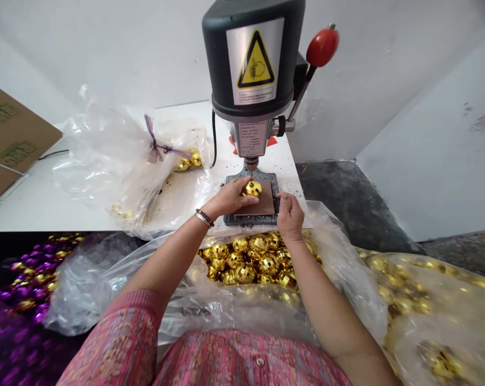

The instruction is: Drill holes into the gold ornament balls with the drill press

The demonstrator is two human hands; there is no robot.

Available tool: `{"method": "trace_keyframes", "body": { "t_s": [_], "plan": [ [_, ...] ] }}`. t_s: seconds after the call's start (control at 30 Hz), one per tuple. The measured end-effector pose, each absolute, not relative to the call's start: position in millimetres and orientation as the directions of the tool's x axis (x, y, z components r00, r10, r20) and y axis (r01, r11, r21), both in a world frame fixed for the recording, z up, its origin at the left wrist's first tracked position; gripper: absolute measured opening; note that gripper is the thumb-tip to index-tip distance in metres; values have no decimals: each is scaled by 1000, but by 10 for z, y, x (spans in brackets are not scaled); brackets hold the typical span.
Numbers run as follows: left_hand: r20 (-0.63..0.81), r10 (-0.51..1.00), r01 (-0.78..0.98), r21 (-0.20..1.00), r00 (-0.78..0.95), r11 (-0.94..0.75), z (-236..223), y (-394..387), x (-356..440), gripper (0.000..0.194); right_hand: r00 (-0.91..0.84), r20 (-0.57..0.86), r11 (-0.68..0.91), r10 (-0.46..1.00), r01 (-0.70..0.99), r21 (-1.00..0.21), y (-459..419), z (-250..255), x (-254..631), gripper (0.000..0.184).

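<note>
My left hand (229,197) curves over a gold mirrored ball (252,188) and holds it on a brown pad (262,206). The ball sits directly under the thin drill bit (251,175) of a dark grey bench drill press (252,59). My right hand (289,215) rests at the pad's right edge, holding nothing that I can see. The pad lies on the press's grey metal base (237,219). Dark shavings are scattered around the base.
The press stands on a white table (222,161), with a red-knobbed lever (322,47) at its right. A clear bag (141,171) of gold balls lies to the left. Loose gold balls (246,265) fill an open bag below the table, beside purple balls (29,279). A cardboard box (9,134) is at far left.
</note>
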State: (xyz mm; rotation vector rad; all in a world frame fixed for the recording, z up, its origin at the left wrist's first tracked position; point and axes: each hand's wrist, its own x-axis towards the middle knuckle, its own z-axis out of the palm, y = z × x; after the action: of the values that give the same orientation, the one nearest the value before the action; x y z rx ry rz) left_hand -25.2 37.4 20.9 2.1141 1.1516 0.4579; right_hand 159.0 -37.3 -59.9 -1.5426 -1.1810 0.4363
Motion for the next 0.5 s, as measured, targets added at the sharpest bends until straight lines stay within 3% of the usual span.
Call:
{"method": "trace_keyframes", "body": {
  "t_s": [0.3,0.5],
  "plan": [
    [-43,897,575,781,439,-244,188,266,-198,51,441,316,70,840,489,-870,-349,-458,1591,69],
    [-57,898,543,812,437,-213,177,250,-214,45,496,445,160,746,515,-842,-178,311,1860,71]
  ]
}}
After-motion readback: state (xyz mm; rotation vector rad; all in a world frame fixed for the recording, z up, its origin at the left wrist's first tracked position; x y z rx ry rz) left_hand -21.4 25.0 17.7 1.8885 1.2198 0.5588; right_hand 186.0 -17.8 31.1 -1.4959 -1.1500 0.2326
